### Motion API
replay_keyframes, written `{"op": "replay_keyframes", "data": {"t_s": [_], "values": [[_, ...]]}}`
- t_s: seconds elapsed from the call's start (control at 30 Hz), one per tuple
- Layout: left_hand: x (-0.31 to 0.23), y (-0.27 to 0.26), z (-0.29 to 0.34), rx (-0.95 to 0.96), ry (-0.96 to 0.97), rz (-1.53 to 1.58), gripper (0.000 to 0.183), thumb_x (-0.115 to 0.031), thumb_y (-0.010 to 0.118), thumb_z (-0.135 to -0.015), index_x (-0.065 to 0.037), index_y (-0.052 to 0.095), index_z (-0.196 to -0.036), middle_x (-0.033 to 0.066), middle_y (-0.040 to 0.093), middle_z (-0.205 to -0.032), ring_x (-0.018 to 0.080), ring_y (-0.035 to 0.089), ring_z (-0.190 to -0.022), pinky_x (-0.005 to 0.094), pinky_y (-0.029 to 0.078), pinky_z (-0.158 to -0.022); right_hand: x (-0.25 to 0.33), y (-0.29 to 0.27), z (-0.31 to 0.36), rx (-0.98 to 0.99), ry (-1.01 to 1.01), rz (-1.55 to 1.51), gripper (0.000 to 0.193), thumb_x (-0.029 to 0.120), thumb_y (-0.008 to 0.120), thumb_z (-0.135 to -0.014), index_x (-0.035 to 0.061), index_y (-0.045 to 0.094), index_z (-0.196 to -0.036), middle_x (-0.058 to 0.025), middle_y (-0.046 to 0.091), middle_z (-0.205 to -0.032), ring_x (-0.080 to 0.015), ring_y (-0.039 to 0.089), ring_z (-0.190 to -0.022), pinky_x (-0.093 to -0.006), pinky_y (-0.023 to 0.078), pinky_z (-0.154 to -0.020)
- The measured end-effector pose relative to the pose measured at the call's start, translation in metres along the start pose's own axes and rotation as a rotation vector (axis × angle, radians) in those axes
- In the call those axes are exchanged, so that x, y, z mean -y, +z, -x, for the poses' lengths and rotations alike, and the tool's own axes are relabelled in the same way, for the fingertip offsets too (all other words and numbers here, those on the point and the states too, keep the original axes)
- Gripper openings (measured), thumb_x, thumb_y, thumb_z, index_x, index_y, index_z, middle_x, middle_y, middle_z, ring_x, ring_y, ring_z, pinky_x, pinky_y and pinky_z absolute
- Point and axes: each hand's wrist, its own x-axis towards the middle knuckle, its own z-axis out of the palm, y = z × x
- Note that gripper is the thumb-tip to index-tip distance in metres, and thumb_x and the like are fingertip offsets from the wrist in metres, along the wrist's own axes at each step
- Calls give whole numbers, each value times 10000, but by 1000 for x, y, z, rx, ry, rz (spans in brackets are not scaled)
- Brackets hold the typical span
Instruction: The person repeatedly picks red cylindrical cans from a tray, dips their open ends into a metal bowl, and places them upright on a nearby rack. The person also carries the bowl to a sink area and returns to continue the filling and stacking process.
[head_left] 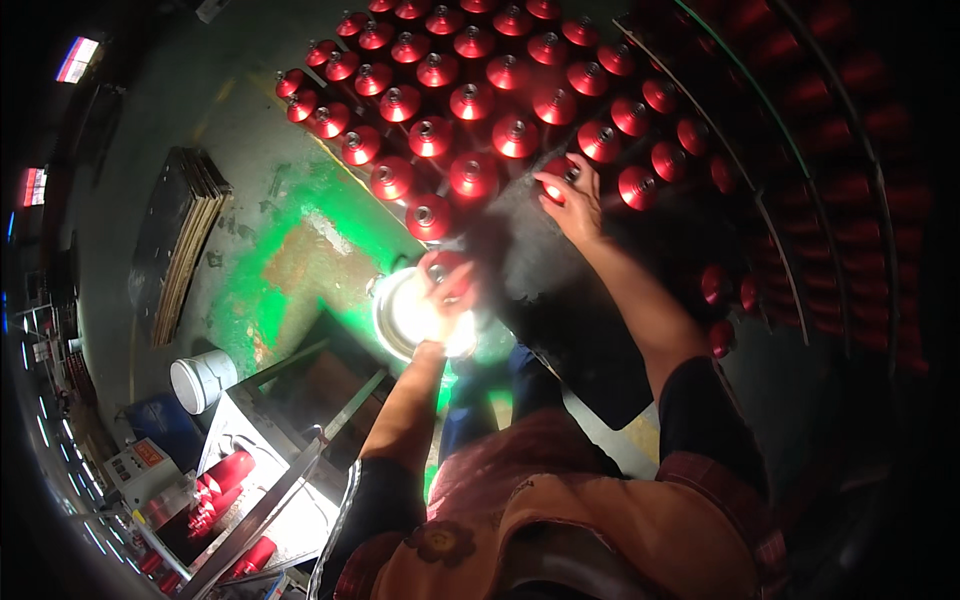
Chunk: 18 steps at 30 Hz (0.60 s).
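My right hand (578,205) reaches forward, its thumb and fingers curled round the top of a red cone-topped cylinder (556,186) with a metal neck. Nearer my body, my left hand (445,290) is closed on another red cone-topped cylinder (437,263), just above a brightly lit round white bucket (388,322). Glare and motion blur soften the left fingers. Ahead of both hands, several matching red cylinders (470,175) stand upright in close rows, with metal necks on top.
Dark racks of red cylinders (850,200) rise at the right. Flat boards (185,245) are stacked at the left on a green-stained floor (290,260). Near my left arm stand a white pail (202,380), a metal-framed bench (275,490) with red parts, and a control box (143,470).
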Motion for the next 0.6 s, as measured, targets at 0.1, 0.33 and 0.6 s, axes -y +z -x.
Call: {"op": "replay_keyframes", "data": {"t_s": [0.1,0.33,0.6], "values": [[14,-47,31,-2,-136,280,491,-8,803,-659,-63,698,-1135,118,564,-1271,257,532,-1182,367,418,-1024,6,-28,14,27,84,-165,522,80,799,-692,208,676,-1183,-103,477,-1315,-260,502,-1161,-356,436,-991],[80,-159,126,47,-790,1196,486,-193,655,-836,30,564,-1259,139,594,-1262,268,555,-1163,408,427,-1012,55,-39,108,601,739,-1309,422,71,559,-857,64,571,-1279,-46,591,-1190,-134,582,-1016,-284,487,-884],[148,-179,167,407,-849,296,244,-264,579,-896,-51,596,-1013,112,650,-956,234,649,-820,360,514,-731,170,92,222,1088,894,-1888,165,185,599,-908,47,633,-993,-38,641,-916,-149,618,-831,-316,521,-757]]}}
